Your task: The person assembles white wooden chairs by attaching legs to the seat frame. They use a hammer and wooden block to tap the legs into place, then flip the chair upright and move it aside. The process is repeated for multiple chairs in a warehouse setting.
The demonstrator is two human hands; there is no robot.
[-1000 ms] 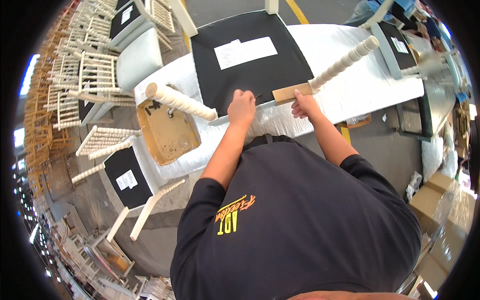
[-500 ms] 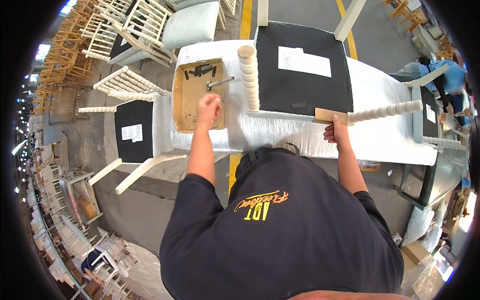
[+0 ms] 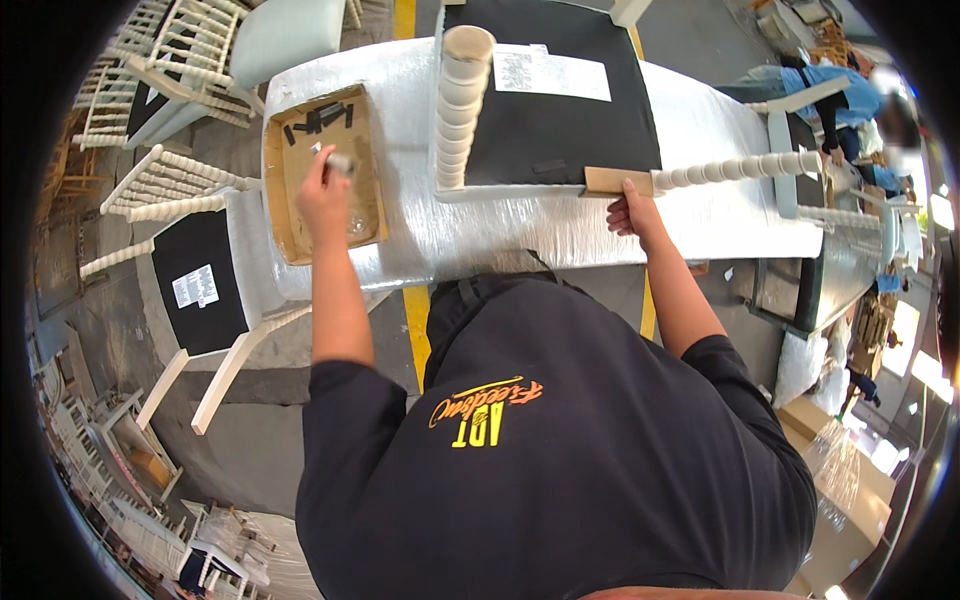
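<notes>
My left hand [image 3: 326, 200] is over a shallow cardboard box [image 3: 283, 228], its fingers closed on a small grey metal tool [image 3: 341, 162]. That tool is blurred and partly hidden by the fingers; it looks like a small hammer. Black strips [image 3: 322, 117] lie in the box's far end. With the thumb on top and fingers curled below, my right hand [image 3: 634, 212] grips a flat tan block [image 3: 604, 181]. The block rests along the near edge of an upturned cream chair [image 3: 560, 130], beside a turned leg [image 3: 735, 171]. A small black strip [image 3: 549, 166] lies on the chair's black underside.
The chair and box sit on a long plastic-wrapped table [image 3: 400, 235]. Another chair [image 3: 200, 280] lies tipped at the left, and stacked chairs [image 3: 180, 60] stand at the far left. A person in blue [image 3: 845, 105] works at the far right near another upturned chair [image 3: 790, 150].
My left hand has moved farther into the box and closed on the metal tool. My right hand keeps hold of the tan block. The whole view has shifted, so things appear farther left and higher.
</notes>
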